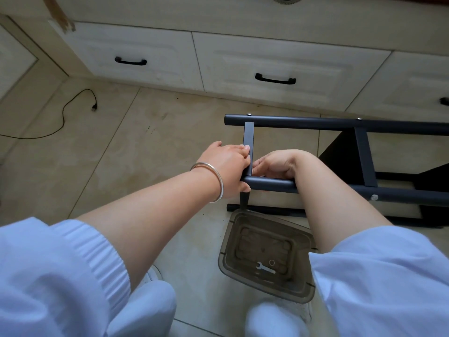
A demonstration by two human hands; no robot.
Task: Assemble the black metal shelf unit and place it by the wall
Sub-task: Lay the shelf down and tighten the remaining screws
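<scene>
1. Fingers. The fingers [244, 152] of the left hand [226, 166] curl against the flat crossbar [249, 144], with the thumb under the end of the near tube [269, 184]. The right hand [274, 165] grips that same tube just beside the joint, its fingers wrapped round it and mostly hidden behind the wrist.
2. Cabinet [218, 59]. A cream unit with panelled drawer fronts and black handles [275, 79] runs across the top of the view, behind the work.
3. Floor [145, 152]. Beige tiles with dark grout lines carry everything below.
4. Shelf unit [364, 152]. The black metal frame lies on its side on the floor, in front of the cabinet and right of centre. Its far tube [315, 122] runs parallel to the cabinet base, with screw heads showing on it. The flat crossbar joins far tube to near tube at the left end; a second crossbar [365, 159] stands further right.
5. Sleeves [60, 263]. Pale blue fabric, pushed up both forearms, fills the lower corners.
6. Tray [267, 254]. A translucent brown plastic tray sits on the floor just below the frame, between the forearms.
7. Cable [63, 113]. A black cord with a plug lies well apart at the left.
8. Bracelet [213, 181]. A silver bangle circles the left wrist.
9. Wrench [265, 268]. A small flat spanner lies in the tray, near a small ring [271, 262].
</scene>
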